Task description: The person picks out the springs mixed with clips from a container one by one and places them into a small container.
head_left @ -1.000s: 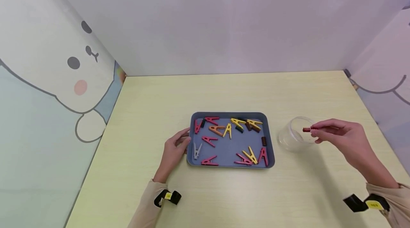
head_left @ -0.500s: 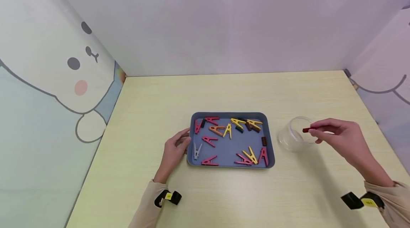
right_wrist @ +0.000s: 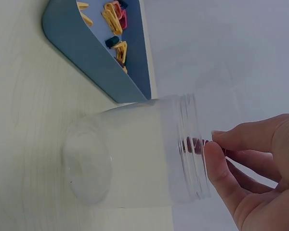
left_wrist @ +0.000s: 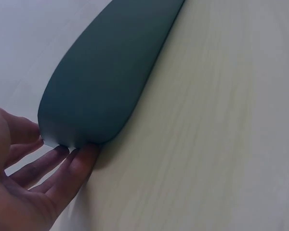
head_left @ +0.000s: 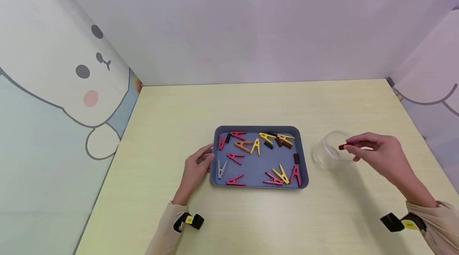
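Note:
My right hand (head_left: 380,155) pinches a small dark red spring (head_left: 341,147) between thumb and fingertips at the mouth of a clear jar (head_left: 322,155). Through the jar's ribbed rim in the right wrist view, the spring (right_wrist: 194,145) shows beside my right hand (right_wrist: 260,168); the jar (right_wrist: 135,159) appears to have nothing inside. At the left end of a blue-grey tray (head_left: 258,186), my left hand (head_left: 193,171) touches the outer wall with loosely bent fingers. The left wrist view shows my left hand (left_wrist: 43,178) against the tray's outside (left_wrist: 96,86).
Spread in the tray are several pink clips (head_left: 235,180), several yellow clips (head_left: 281,174), an orange clip (head_left: 242,146), a grey clip (head_left: 221,169), and dark springs (head_left: 296,158). Pale wooden tabletop (head_left: 179,111) surrounds tray and jar, with a wall (head_left: 251,28) behind.
My right hand has shifted slightly left, and the spring it pinches now tilts down a little at its free end. The left hand stays at the tray.

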Motion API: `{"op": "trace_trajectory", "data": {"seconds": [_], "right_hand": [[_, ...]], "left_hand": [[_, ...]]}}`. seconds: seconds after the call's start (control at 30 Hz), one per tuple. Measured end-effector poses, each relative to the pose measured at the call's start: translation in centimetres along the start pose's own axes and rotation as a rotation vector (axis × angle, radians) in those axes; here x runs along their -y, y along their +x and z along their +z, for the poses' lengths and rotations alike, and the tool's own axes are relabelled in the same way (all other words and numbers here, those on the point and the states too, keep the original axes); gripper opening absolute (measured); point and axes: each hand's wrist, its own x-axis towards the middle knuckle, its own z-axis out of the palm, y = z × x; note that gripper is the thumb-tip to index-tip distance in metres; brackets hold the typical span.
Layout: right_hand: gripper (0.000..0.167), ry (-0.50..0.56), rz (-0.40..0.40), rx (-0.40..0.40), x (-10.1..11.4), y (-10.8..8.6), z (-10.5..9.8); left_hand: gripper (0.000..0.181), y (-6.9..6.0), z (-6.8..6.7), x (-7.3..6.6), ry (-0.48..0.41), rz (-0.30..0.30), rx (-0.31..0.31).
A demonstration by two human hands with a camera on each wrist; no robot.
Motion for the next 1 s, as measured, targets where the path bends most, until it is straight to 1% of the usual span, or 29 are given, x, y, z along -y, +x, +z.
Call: {"op": "trace_trajectory", "data": {"seconds": [0.13, 0.23, 0.4, 0.53, 0.63, 1.0], "right_hand": [[0.017, -0.029, 0.002, -0.015, 0.04, 0.03, 0.12], [0.019, -0.048, -0.034, -0.005, 0.11, 0.06, 0.07], [0.017, -0.068, -0.044, -0.009, 0.26, 0.16, 0.14], [0.017, -0.079, -0.054, 0.000, 0.27, 0.17, 0.14], [0.018, -0.091, -0.082, 0.015, 0.19, 0.16, 0.09], [0.017, -0.095, -0.083, -0.009, 0.28, 0.09, -0.07]], "left_hand": [[0.037, -0.06, -0.02, -0.07, 0.006, -0.002, 0.003], [0.037, -0.10, -0.04, -0.14, 0.008, 0.002, 0.007], [0.037, -0.12, -0.07, -0.16, 0.011, 0.005, 0.009], [0.038, -0.03, -0.08, 0.06, -0.024, 0.006, 0.023], [0.038, 0.03, -0.10, 0.24, -0.045, 0.005, 0.029], [0.038, 0.04, -0.15, 0.19, -0.048, -0.007, 0.030]]}}
